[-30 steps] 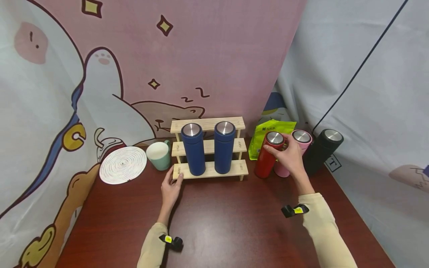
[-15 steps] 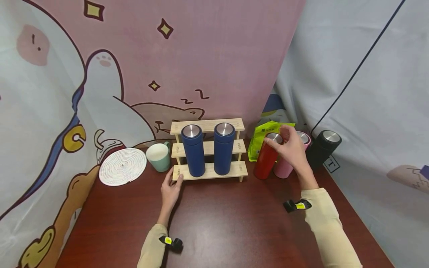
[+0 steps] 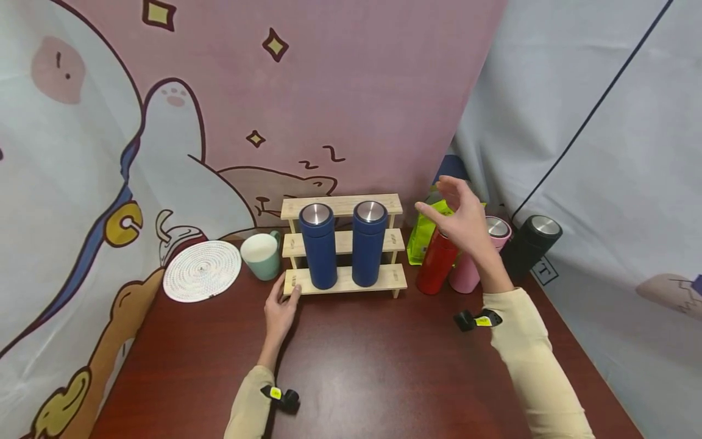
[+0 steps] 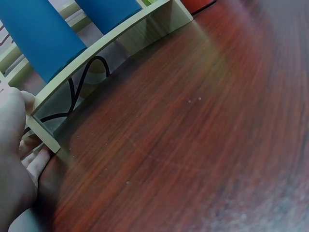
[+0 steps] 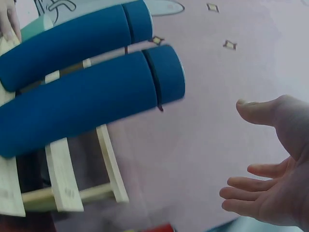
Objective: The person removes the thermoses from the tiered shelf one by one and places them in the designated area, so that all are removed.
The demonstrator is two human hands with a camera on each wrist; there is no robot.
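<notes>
My left hand [image 3: 280, 311] grips the left end of a three-tier wooden rack [image 3: 342, 279], its thumb over the front of the lowest step. In the left wrist view the fingers of that hand [image 4: 14, 145] reach around the rack's side leg [image 4: 44, 135]. Two blue thermos bottles [image 3: 320, 256] [image 3: 368, 253] stand upright on the lowest step. My right hand [image 3: 466, 219] is raised over a red thermos bottle [image 3: 436, 266], covering its lid in the head view. Thumb and fingers are spread, and nothing is between them in the right wrist view [image 5: 289, 186].
Right of the red bottle stand a pink thermos [image 3: 465, 273] and a black thermos [image 3: 529, 247]. Behind it is a yellow-green bag [image 3: 419, 238]. A mint mug [image 3: 262, 259] and a round woven mat [image 3: 202, 271] lie left of the rack. Fabric walls enclose the table [image 3: 351, 366].
My right hand has let go of the red bottle's top and risen above it, its fingers spreading wider. The left hand stays on the rack's end, and the bottles have not moved.
</notes>
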